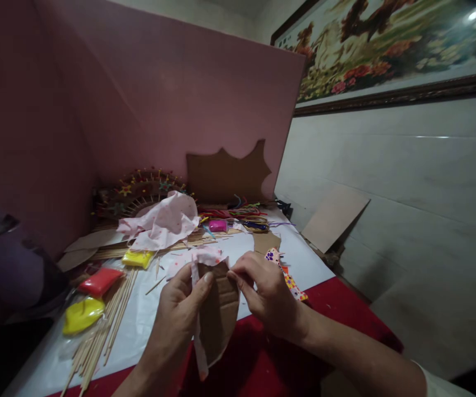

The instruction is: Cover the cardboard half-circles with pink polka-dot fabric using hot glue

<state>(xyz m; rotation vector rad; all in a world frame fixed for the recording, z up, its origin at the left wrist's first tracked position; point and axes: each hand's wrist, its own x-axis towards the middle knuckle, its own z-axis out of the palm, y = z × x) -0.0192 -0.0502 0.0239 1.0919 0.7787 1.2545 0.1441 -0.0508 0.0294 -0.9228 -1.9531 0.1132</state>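
A leaf-shaped piece of brown cardboard [220, 314] is held upright over the front edge of the table. Pale pink printed fabric [200, 353] wraps its left edge and top. My left hand [182, 303] grips the left side, thumb on the cardboard face and fingers behind. On the upper right edge, my right hand [265, 289] pinches the fabric border between thumb and fingertips. A patterned fabric piece [293, 284] with orange and purple dots lies just behind my right hand.
Bamboo sticks [116, 314], yellow [83, 315] and red [100, 282] clay packets are at left. Crumpled pink fabric [167, 220], scissors [257, 225] and a magenta packet [217, 225] lie farther back. Cut cardboard [227, 176] leans against the pink panel [172, 94]; a board [336, 216] stands at right.
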